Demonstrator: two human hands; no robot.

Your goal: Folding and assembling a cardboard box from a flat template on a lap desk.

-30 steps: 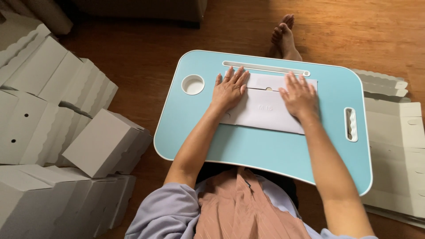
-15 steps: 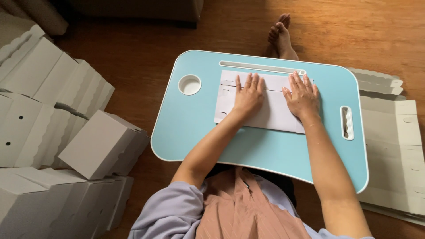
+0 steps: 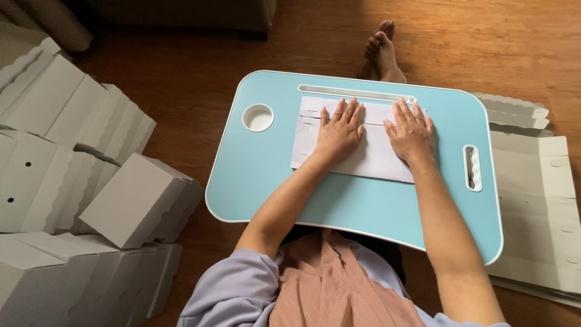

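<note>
Here, both hands, left hand [image 3: 340, 133] and right hand [image 3: 413, 134], flat on white cardboard sheet [image 3: 369, 154]; round cup recess [image 3: 258, 117] empty.

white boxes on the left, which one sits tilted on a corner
The folded box nearest the blue lap table. It leans at an angle atop the pile, while the other boxes lie stacked in rows.

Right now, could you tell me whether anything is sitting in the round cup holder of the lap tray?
No, the cup holder on the tray shows only its bare white bottom, and both hands lie flat on the white sheet.
</note>
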